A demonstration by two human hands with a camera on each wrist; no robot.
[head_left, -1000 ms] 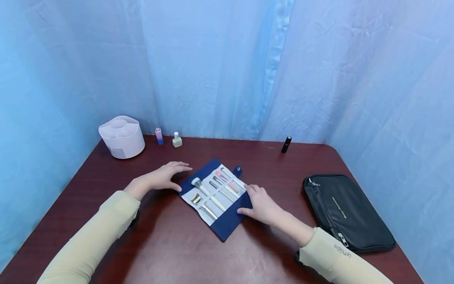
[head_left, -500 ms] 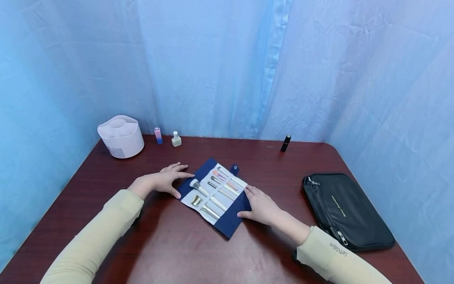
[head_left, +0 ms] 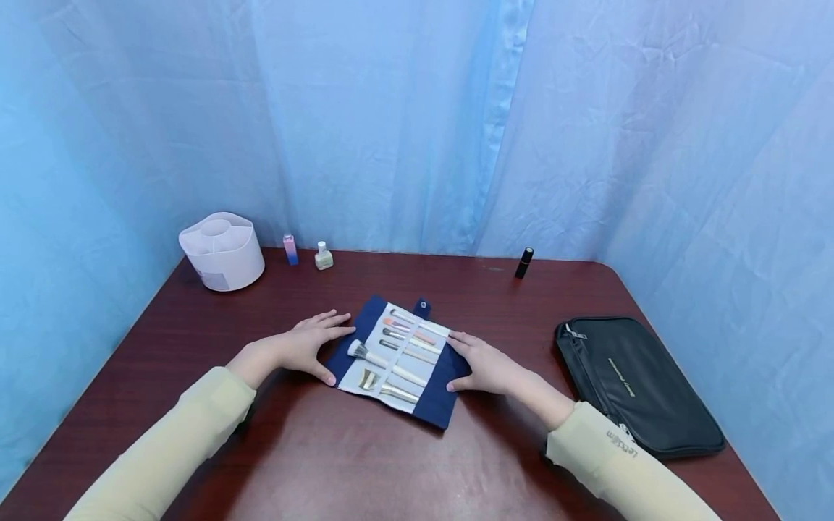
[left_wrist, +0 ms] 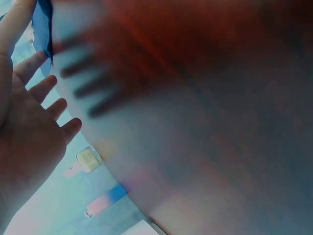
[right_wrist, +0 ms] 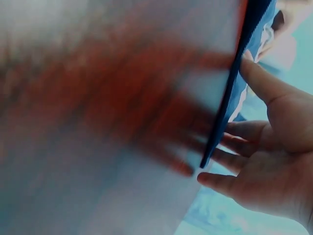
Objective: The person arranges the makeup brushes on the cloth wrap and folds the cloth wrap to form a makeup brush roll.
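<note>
brush roll [head_left: 435,405]: 1 | brushes [head_left: 384,357]: 5 | small bottles [head_left: 323,256]: 2 | black tube [head_left: 524,263]: 1 | black bag [head_left: 641,391]: 1 | white organizer [head_left: 224,252]: 1

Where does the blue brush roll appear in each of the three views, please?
Head: the brush roll lies open at centre on the table, between the left hand and right hand.
Left wrist: only a blue edge at top left, above the fingers.
Right wrist: its dark blue edge runs down from the top right, against the fingers.
Shared landmark: the red-brown table.
</note>
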